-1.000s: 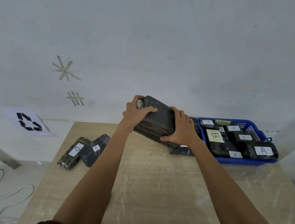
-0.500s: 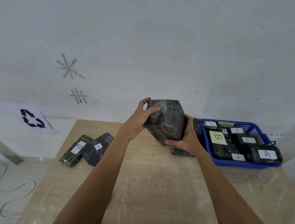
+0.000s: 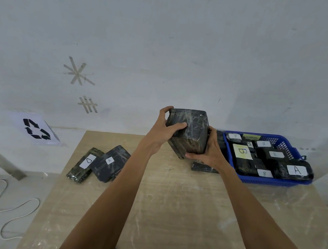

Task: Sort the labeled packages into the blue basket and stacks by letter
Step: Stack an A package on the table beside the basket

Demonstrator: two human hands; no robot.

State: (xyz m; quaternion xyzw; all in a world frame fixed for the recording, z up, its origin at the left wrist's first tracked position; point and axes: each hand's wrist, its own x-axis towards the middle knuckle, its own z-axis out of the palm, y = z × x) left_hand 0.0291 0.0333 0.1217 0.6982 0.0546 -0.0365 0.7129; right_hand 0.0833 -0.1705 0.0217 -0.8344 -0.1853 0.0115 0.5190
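I hold a large black wrapped package [image 3: 193, 133] up on end above the far middle of the table, its label hidden from me. My left hand [image 3: 165, 131] grips its upper left side and my right hand [image 3: 209, 151] grips its lower right corner. The blue basket [image 3: 288, 147] at the far right holds several black packages labeled B and one labeled A [image 3: 296, 170]. At the far left lie a package labeled D [image 3: 85, 164] and, overlapping it, one labeled A [image 3: 110, 162]. Another black package [image 3: 201, 166] lies flat under my right hand.
The beige table [image 3: 171, 214] runs up to a white wall marked with tape. A sheet with a recycling sign [image 3: 36, 129] sits on the wall at the left. A white cable [image 3: 11, 206] snakes over the floor left of the table.
I have turned the big package from lying tilted to standing on end and lifted it slightly. My view has shifted a little.
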